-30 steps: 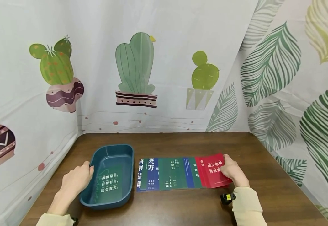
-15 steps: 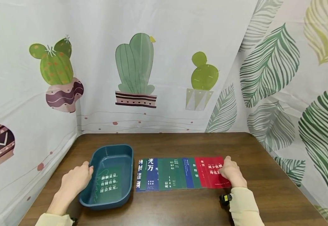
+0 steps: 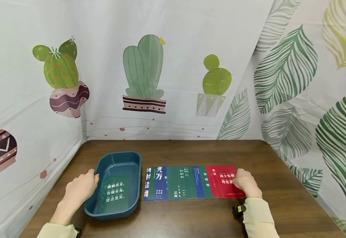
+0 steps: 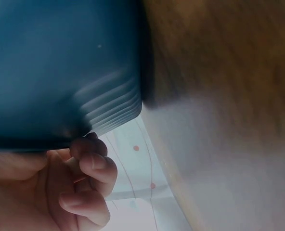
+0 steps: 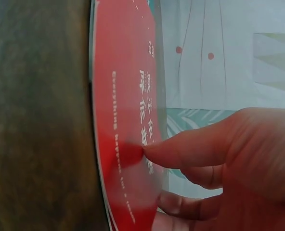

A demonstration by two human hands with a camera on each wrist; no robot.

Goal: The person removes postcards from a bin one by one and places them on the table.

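In the head view my left hand (image 3: 82, 186) grips the left rim of a blue plastic tray (image 3: 136, 198). The left wrist view has its curled fingers (image 4: 95, 166) at the tray's rim. A green card (image 3: 115, 191) with white writing lies inside the tray. At the right end of a row of overlapping cards, my right hand (image 3: 246, 183) pinches the edge of a red card (image 3: 226, 185). Its thumb (image 5: 181, 148) presses on the card's printed face in the right wrist view, and the other fingers curl at the edge, partly hidden.
Blue cards (image 3: 161, 190), green cards (image 3: 173, 181) and more red cards (image 3: 214, 185) overlap in the row, right of the tray. All stand on a brown wooden table (image 3: 185, 218). A cloth (image 3: 179, 66) printed with cacti and leaves hangs behind it.
The red card in my right hand was raised and tilted a second ago. It has come down level with the row. My left hand and the tray have stayed in place.
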